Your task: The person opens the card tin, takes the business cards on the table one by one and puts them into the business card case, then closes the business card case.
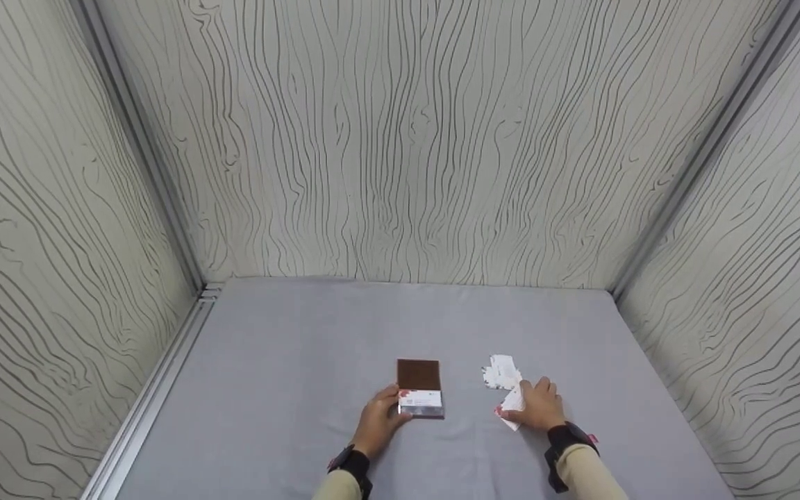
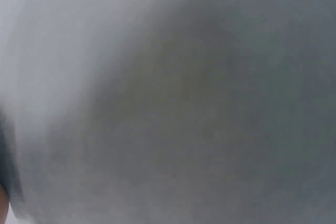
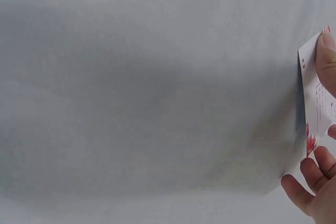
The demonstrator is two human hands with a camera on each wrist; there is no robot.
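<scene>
A business card case lies unfolded on the cloth, its brown lid toward the back. A white card with a red pattern sits in its near half. My left hand holds the case by its left side, thumb at the near corner. In the left wrist view only a sliver of skin shows at the lower left edge. My right hand pinches a white business card with red print at its corners, tilted off the cloth in the right wrist view. Just beyond it lies a loose pile of white cards.
A grey cloth covers the table. Wood-grain patterned panels stand at the back and both sides. Metal rails run up the corners, and another rail follows the table's left edge.
</scene>
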